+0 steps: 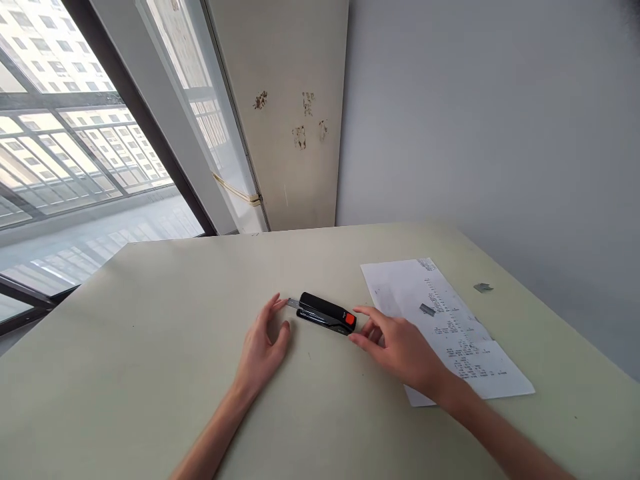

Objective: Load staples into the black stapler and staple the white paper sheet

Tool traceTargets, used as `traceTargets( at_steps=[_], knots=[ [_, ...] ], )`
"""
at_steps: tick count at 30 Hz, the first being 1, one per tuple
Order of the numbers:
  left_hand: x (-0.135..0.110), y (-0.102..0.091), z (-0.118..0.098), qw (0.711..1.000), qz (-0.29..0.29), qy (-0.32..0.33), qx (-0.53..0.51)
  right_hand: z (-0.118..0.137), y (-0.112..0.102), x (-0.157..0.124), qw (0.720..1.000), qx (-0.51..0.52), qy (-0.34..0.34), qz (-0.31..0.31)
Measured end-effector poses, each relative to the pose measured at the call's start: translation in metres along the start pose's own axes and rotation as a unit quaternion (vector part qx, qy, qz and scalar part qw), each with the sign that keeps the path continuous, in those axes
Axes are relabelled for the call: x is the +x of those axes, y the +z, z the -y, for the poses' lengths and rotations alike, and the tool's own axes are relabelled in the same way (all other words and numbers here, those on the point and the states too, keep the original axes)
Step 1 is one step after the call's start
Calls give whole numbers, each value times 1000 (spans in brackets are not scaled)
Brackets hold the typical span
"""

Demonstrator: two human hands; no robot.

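Note:
A black stapler [323,313] with an orange button on its right end lies on the table. A metal tray [293,303] sticks out of its left end. My left hand [263,347] rests beside that tray, thumb and fingers apart, with a fingertip at or very near the tray's tip. At the stapler's orange end is my right hand [400,343], its thumb and index finger spread to either side; whether they touch the stapler is hard to tell. Part of my right hand and forearm covers the lower left of a printed sheet of paper [400,283].
On the paper lies a small grey strip of staples [427,310]. More grey staple pieces [483,288] lie on the table [150,347] near its right edge. A wall [490,120] borders the right side, and a window [75,133] is at the left.

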State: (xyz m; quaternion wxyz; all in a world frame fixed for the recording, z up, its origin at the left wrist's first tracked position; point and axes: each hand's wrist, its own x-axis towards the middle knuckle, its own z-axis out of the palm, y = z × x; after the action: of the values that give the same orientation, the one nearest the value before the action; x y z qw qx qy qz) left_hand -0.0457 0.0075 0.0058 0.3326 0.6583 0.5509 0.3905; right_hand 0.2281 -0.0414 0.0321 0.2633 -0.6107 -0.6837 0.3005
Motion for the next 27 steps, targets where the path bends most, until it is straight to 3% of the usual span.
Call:
traceTargets(
  at_steps=[5, 8, 11, 18, 22, 27],
  knots=[
    [-14, 4, -8, 997, 69, 12, -41, 0, 20, 9, 1000, 7, -15, -11],
    [-12, 2, -5, 998, 65, 14, -24, -4, 25, 8, 999, 20, -21, -25],
    [3, -3, 1, 998, 54, 35, 15, -9, 28, 7, 999, 24, -33, -33],
    [42, -1, 5, 989, 96, 57, 94, -19, 37, 6, 997, 35, -35, -52],
    [51, -9, 17, 980, 76, 75, 169, -17, 37, 3, 996, 54, -42, -50],
    [76, -47, 48, 975, -23, 36, 219, -14, 37, 2, 997, 50, -45, -48]
  ],
)
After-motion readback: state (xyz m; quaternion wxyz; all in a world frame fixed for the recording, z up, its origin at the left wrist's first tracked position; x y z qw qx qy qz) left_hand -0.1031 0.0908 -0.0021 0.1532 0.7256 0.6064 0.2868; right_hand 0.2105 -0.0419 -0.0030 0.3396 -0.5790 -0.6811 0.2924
